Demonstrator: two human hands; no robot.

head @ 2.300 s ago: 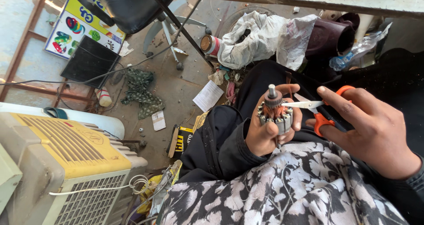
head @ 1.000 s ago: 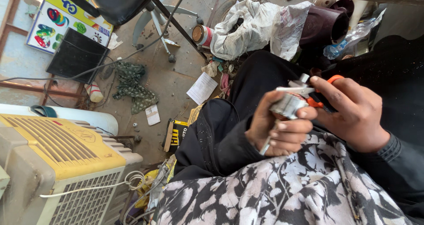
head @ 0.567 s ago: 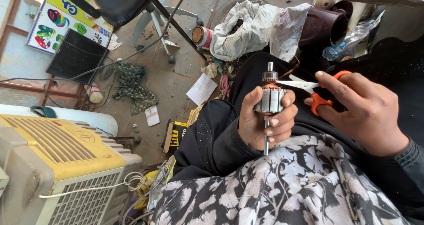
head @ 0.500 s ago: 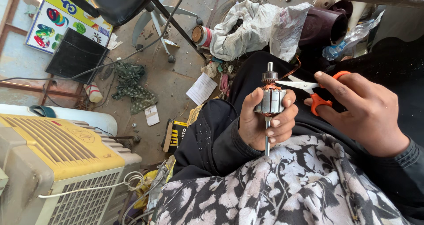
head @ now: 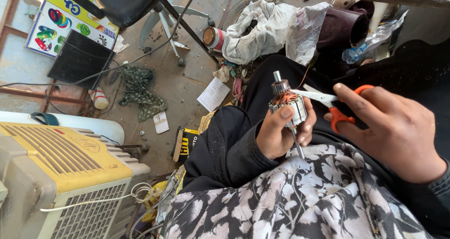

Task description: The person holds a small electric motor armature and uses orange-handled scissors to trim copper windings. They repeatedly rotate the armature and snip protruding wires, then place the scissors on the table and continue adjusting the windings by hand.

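Barely shifted since before, your left hand (head: pixel 281 136) grips the upright copper-wound motor armature (head: pixel 287 107); right hand (head: pixel 393 131) holds orange-handled scissors (head: pixel 328 100) touching its right side.

Orange handles mark the scissors (head: pixel 333 103), copper-brown windings and grey metal the motor armature (head: pixel 288 105), while the sleeve (head: pixel 225 147) is black, the lap cloth (head: pixel 300 197) black-and-white floral, the air cooler (head: pixel 56 173) yellow over cream, and the rag (head: pixel 138 89) dark green.
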